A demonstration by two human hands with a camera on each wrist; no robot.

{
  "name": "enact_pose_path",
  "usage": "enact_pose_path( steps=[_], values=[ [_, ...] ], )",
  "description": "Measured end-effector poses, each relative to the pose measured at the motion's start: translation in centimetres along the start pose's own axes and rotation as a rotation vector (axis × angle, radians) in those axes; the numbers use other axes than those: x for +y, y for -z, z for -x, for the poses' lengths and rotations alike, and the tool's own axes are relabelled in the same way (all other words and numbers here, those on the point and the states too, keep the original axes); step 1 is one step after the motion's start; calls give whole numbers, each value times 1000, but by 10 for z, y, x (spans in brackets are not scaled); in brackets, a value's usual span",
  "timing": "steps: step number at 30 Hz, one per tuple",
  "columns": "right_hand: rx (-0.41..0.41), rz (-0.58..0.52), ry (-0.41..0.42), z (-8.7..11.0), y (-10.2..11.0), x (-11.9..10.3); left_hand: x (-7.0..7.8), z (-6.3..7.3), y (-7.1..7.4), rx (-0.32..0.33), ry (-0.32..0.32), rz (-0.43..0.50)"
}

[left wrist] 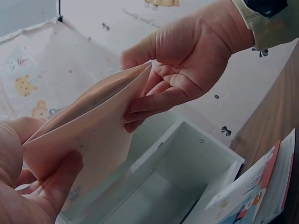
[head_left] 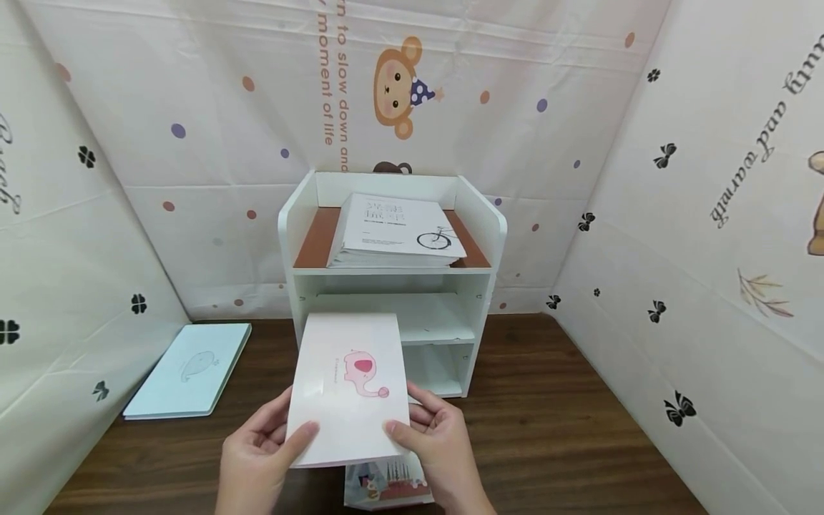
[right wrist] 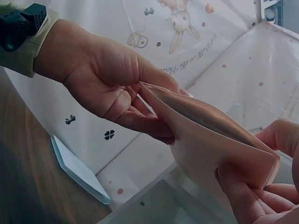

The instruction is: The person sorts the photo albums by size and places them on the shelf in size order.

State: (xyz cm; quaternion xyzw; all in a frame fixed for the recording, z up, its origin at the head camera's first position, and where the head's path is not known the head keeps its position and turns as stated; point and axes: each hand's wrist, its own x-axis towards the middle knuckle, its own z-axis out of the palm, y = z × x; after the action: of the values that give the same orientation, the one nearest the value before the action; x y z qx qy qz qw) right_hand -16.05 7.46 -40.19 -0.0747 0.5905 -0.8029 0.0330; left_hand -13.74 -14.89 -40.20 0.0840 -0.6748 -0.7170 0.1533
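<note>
While my left hand [head_left: 252, 449] and right hand [head_left: 445, 438] are pinching its opposite side edges close to the near end, thumbs on the cover and fingers underneath, the elephant notebook [head_left: 349, 392] is extending away from me, its long axis pointing toward the white shelf unit [head_left: 438, 318], neither hand lying nearer.

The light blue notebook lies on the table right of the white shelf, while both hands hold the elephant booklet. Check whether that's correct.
Wrong side: the head view shows the light blue notebook on the table left of the white shelf, not right of it. The left hand and right hand do hold the elephant booklet.
</note>
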Motion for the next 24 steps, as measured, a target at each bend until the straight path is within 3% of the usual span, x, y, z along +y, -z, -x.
enact_pose_path(
  steps=[8,16,24],
  values=[
    [19,8,18,-11,-3,1,-2,-12,-1,-12,17,7],
    [41,30,54,-22,-6,1,-5,-26,-3,-29,-37,5],
    [48,42,66,-30,-6,3,-7,-37,-3,-40,-46,7]
  ],
)
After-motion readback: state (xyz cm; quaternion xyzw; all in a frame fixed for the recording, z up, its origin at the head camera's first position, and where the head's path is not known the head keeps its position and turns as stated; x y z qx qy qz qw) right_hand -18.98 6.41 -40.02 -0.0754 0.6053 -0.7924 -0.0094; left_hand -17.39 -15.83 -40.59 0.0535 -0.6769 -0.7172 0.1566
